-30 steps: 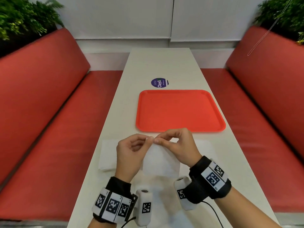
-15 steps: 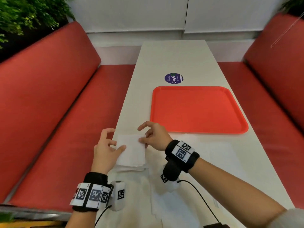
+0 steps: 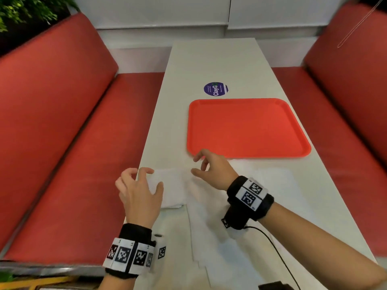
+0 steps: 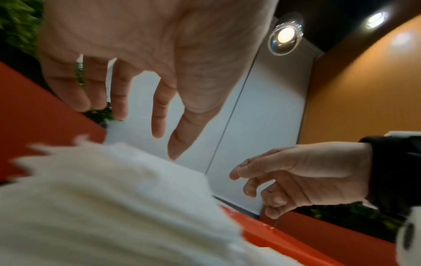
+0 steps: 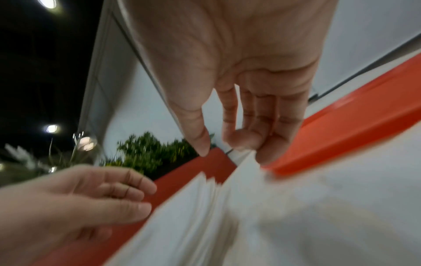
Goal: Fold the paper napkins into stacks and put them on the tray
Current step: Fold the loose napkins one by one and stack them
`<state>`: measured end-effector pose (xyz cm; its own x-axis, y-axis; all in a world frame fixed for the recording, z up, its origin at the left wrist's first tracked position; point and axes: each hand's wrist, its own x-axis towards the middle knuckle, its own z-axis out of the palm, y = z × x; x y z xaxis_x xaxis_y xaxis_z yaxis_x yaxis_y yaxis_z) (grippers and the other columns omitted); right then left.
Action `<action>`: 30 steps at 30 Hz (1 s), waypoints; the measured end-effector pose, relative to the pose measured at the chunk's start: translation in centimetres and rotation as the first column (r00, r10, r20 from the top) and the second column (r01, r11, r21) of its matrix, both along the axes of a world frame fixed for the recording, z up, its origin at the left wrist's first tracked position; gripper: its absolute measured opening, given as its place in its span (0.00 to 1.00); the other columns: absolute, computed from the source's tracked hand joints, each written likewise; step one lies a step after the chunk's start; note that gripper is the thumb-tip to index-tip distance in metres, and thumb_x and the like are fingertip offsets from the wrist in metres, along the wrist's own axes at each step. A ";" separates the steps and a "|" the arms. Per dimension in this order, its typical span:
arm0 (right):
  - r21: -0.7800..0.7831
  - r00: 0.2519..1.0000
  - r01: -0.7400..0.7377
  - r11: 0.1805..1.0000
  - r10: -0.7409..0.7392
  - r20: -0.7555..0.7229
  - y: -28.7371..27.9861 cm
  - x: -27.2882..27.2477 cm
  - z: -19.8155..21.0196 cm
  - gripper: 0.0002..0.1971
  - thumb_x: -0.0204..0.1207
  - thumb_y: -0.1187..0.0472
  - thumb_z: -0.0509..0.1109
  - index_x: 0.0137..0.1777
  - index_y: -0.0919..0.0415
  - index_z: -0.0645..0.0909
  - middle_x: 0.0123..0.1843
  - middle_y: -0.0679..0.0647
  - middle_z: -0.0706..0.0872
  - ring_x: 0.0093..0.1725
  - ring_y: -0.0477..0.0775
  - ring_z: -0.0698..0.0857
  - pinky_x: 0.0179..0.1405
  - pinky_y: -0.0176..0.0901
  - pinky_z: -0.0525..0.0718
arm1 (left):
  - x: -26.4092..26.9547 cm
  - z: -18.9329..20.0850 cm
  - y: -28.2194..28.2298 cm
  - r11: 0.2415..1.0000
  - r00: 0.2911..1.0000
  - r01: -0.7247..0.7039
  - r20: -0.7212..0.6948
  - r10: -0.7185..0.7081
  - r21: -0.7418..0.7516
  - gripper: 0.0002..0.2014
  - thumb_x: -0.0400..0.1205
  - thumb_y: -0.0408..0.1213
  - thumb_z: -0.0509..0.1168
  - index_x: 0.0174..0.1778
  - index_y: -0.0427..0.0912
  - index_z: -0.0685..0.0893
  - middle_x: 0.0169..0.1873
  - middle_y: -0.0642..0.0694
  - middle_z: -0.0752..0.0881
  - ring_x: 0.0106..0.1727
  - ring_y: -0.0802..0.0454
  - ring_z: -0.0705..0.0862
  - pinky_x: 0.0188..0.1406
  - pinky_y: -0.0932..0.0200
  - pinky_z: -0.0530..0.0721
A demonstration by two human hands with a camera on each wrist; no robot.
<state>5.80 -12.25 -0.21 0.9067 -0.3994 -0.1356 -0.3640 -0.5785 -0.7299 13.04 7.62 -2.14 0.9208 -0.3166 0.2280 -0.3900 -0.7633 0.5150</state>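
head view: a long white table (image 3: 213, 59) ran between two red padded benches (image 3: 69, 126), with green foliage (image 3: 25, 11) behind the left bench back. a rectangular orange-red plastic tray (image 3: 247, 126) lay on the table toward its right edge, nothing on it; just beyond its far rim sat a round purple sticker (image 3: 215, 88). a small stack of folded white paper napkins (image 3: 171, 189) lay near the table's left edge, on the near side of the tray and apart from it. unfolded white paper napkins (image 3: 268, 185) lay spread flat over the near part of the table, hard to separate from the white surface.

the left hand (image 3: 139, 193) hovered at the left side of the folded stack, fingers spread and loosely curled, gripping nothing; whether the thumb touched the paper could not be told. the right hand (image 3: 211, 168) hung between the stack and the tray's near left corner, fingers relaxed and slightly bent, holding nothing. both wrists wore black bands with square black-and-white markers (image 3: 250, 195), and a black cable (image 3: 276, 254) trailed from the right one.

left wrist view: the left hand (image 4: 148, 54) showed its fingers apart above the blurred stack (image 4: 102, 207), a ring (image 4: 79, 72) on one finger; the right hand (image 4: 296, 176) appeared empty.

right wrist view: the right hand (image 5: 239, 72) pointed its fingers down near the tray rim (image 5: 341, 135), blurred.
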 end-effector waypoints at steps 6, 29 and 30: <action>-0.035 0.963 0.079 0.996 -0.085 -0.256 -4.7 -8.7 1.6 0.08 0.76 0.53 0.74 0.51 0.53 0.85 0.46 0.54 0.87 0.34 0.47 0.82 0.34 0.38 0.77 | -6.3 0.6 -4.0 0.909 0.872 0.347 -0.277 -0.403 -0.231 0.03 0.80 0.36 0.69 0.48 0.49 0.84 0.48 0.54 0.83 0.46 0.58 0.81 0.48 0.65 0.76; 0.370 0.885 0.459 0.807 -0.450 -0.116 -3.9 -16.5 -2.7 0.18 0.76 0.49 0.75 0.58 0.61 0.83 0.45 0.59 0.88 0.35 0.55 0.89 0.40 0.45 0.88 | -9.4 0.1 -9.2 0.834 0.582 0.202 -0.622 -0.524 -0.514 0.29 0.75 0.29 0.76 0.71 0.46 0.75 0.53 0.45 0.86 0.48 0.53 0.88 0.50 0.63 0.87; 0.418 0.898 0.433 0.798 -0.423 -0.124 -3.9 -16.4 -2.2 0.21 0.77 0.47 0.73 0.52 0.68 0.86 0.41 0.61 0.89 0.33 0.55 0.89 0.39 0.46 0.88 | -9.1 0.4 -9.0 0.810 0.553 0.167 -0.626 -0.549 -0.562 0.27 0.75 0.28 0.76 0.68 0.46 0.78 0.57 0.41 0.86 0.51 0.49 0.89 0.54 0.55 0.88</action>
<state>-10.63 -16.19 -2.45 0.6517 -0.6437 -0.4012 -0.5205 0.0052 -0.8538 3.91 -1.39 -1.73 0.6427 -0.7149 -0.2755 0.0767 -0.2977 0.9516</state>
